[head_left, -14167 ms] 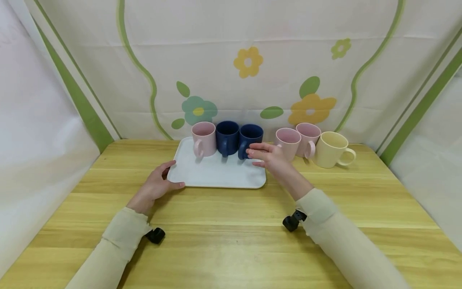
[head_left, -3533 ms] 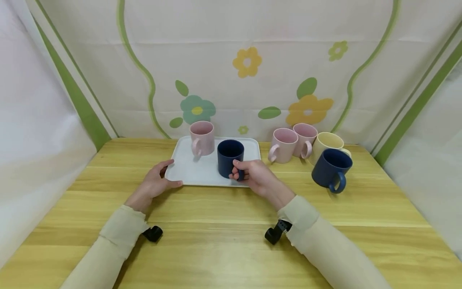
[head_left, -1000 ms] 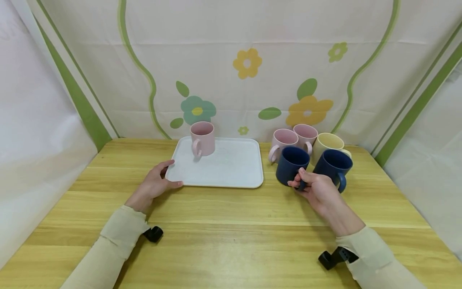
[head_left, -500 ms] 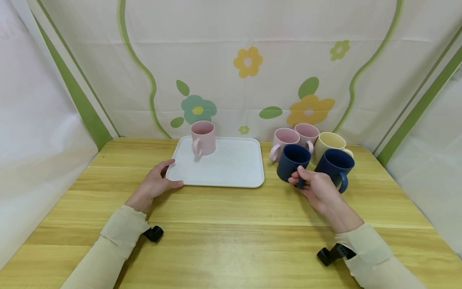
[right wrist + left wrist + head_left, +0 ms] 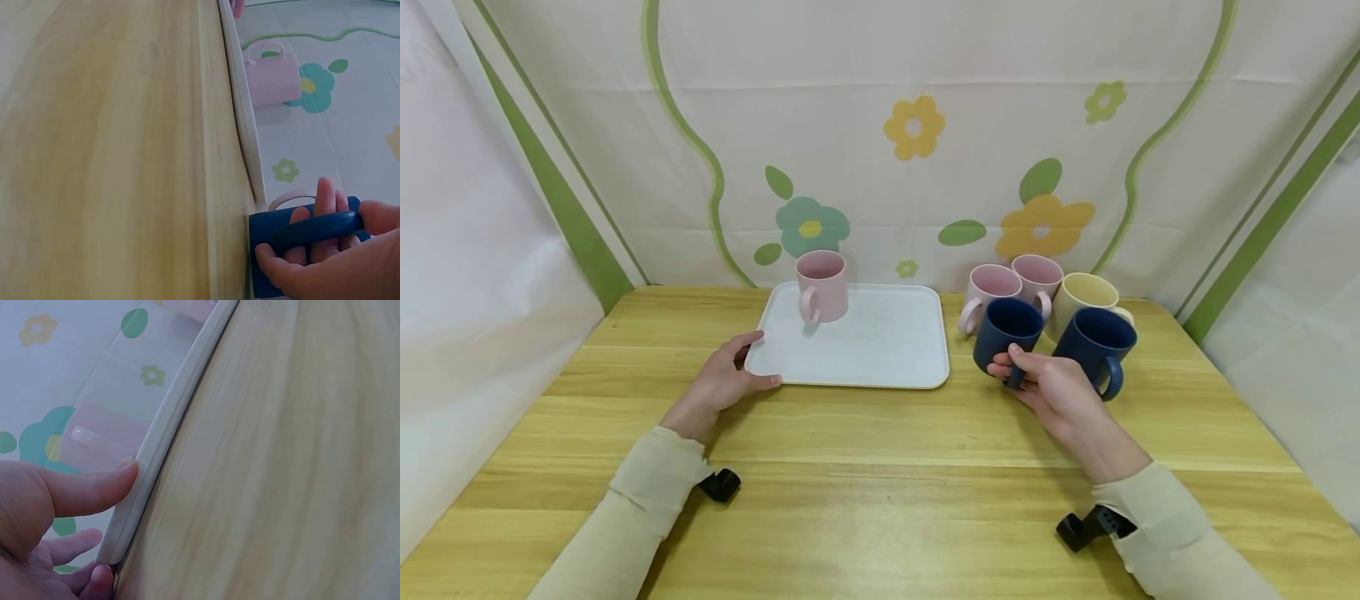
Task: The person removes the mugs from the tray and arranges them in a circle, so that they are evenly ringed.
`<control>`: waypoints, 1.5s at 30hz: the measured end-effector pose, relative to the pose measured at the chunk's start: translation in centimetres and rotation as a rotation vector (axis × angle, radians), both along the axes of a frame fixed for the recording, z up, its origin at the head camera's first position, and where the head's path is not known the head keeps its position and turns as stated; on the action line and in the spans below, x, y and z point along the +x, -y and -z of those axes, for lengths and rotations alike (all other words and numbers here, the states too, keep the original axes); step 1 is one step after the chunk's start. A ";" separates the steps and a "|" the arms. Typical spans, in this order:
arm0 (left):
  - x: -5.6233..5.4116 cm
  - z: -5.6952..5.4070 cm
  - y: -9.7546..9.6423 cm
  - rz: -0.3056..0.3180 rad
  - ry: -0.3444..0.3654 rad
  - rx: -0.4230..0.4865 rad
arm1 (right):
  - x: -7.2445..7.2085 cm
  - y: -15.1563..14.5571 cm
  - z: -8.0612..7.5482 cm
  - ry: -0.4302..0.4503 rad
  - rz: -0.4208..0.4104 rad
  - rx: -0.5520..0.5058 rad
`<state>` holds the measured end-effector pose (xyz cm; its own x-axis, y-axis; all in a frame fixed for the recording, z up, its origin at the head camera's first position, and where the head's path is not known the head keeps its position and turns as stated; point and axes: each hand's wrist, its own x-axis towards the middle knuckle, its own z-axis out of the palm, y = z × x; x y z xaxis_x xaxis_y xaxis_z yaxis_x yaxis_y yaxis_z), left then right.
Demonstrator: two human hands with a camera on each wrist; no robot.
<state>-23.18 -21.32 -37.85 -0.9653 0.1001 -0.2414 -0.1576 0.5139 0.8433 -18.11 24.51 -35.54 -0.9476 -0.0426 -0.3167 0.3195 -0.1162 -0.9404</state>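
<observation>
My left hand (image 5: 721, 385) holds the near left corner of the white tray (image 5: 880, 358); in the left wrist view its thumb lies on the rim, with fingers round the corner. On the tray's back left part stands a pink mug (image 5: 825, 296). To the right of the tray, my right hand (image 5: 1060, 396) grips a dark blue mug (image 5: 997, 348) by its handle (image 5: 312, 230). The mug is upright, at or very near the tabletop. Close by on its right stands a second dark blue mug (image 5: 1086, 350), partly hidden by my hand.
Two pink mugs, one at front (image 5: 988, 287) and one at back (image 5: 1041, 279), and a yellow mug (image 5: 1078, 304) stand close behind the blue ones. A patterned cloth (image 5: 850, 125) hangs along the wooden table's (image 5: 850, 467) back edge.
Both blue mugs have gone from the tray to the table at right, the held one carried there last. In the last second it shifted only slightly. The left hand stays at the tray.
</observation>
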 end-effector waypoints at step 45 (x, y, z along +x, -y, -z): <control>0.3 -0.1 -0.1 -0.009 -0.013 0.019 | -3.6 7.5 -4.7 -0.357 -0.080 0.414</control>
